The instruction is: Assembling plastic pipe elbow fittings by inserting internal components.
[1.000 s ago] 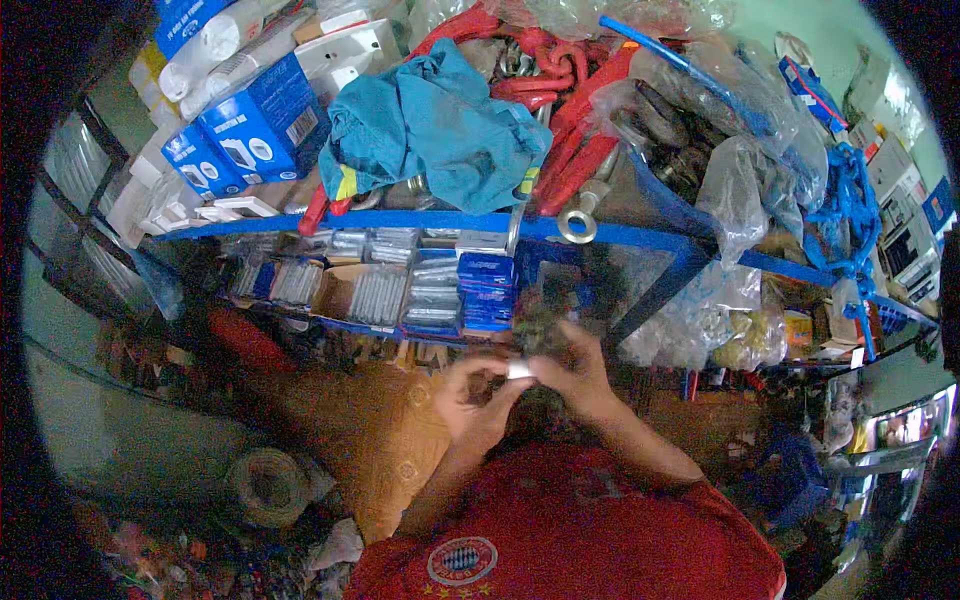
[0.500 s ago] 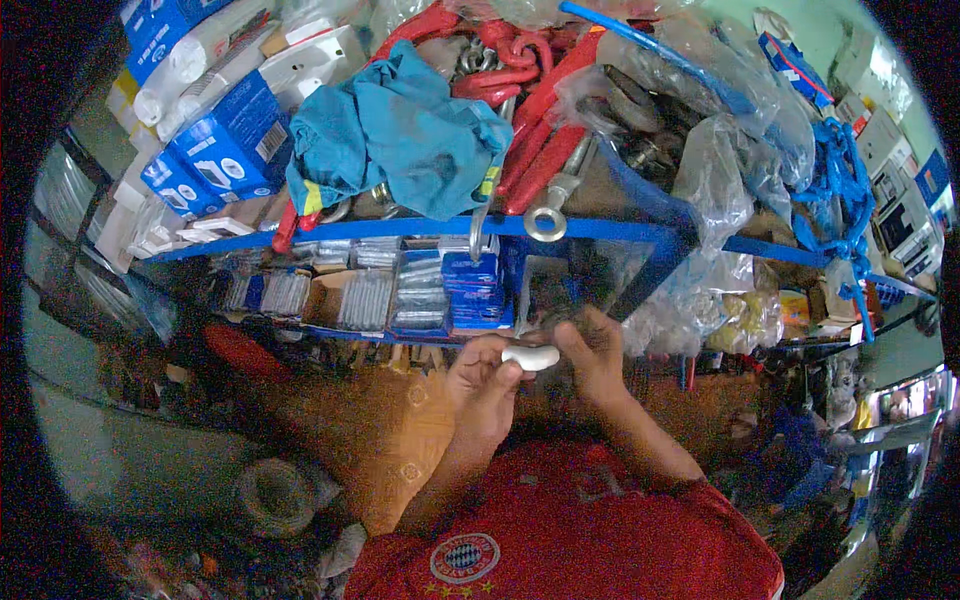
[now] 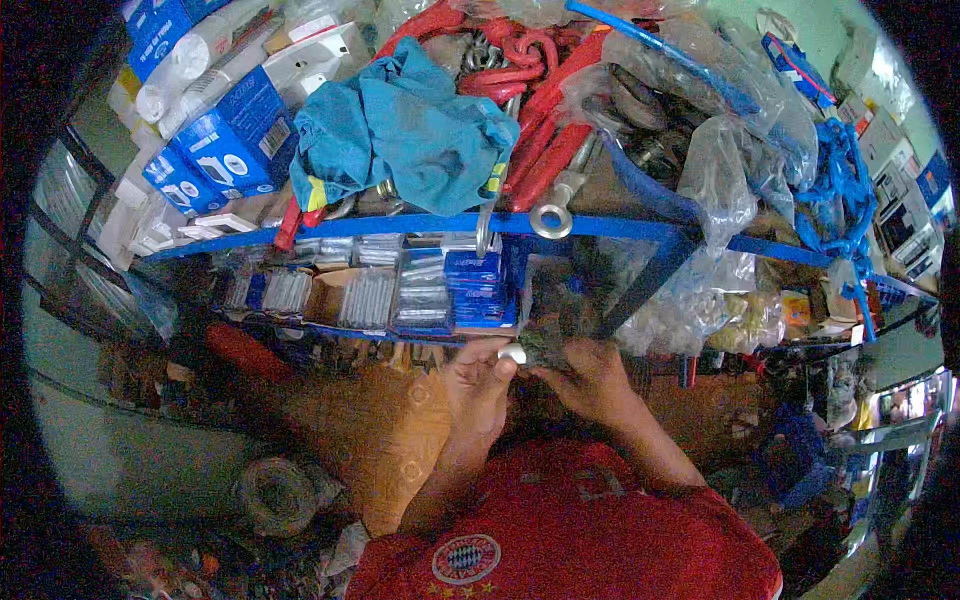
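My left hand (image 3: 474, 388) is closed in a pinch, thumb against fingers, around a small smooth white rounded piece (image 3: 513, 354). Only its pale end shows past my fingertips; the rest is hidden, and I cannot make out its kind. To the right is my right hand (image 3: 598, 383), with its thumb pointing toward the white piece and a small gap between them. Its other fingers are dim and blurred against the dark shelf, so I cannot see whether they hold anything. Both hands are just in front of the lower shelf's edge.
Above the hands runs a blue shelf edge (image 3: 400, 228) bearing a teal cloth (image 3: 410, 130), red metal shackles (image 3: 548, 150), blue boxes (image 3: 240, 130) and plastic bags. An eye bolt (image 3: 551, 220) overhangs it. Below sit blue packets (image 3: 474, 287). Blue rope (image 3: 840, 190) hangs right.
The white piece, earlier seen lengthwise between both hands, has turned so less of it shows. My right hand has drawn off it and lowered slightly. The view has shifted a little.
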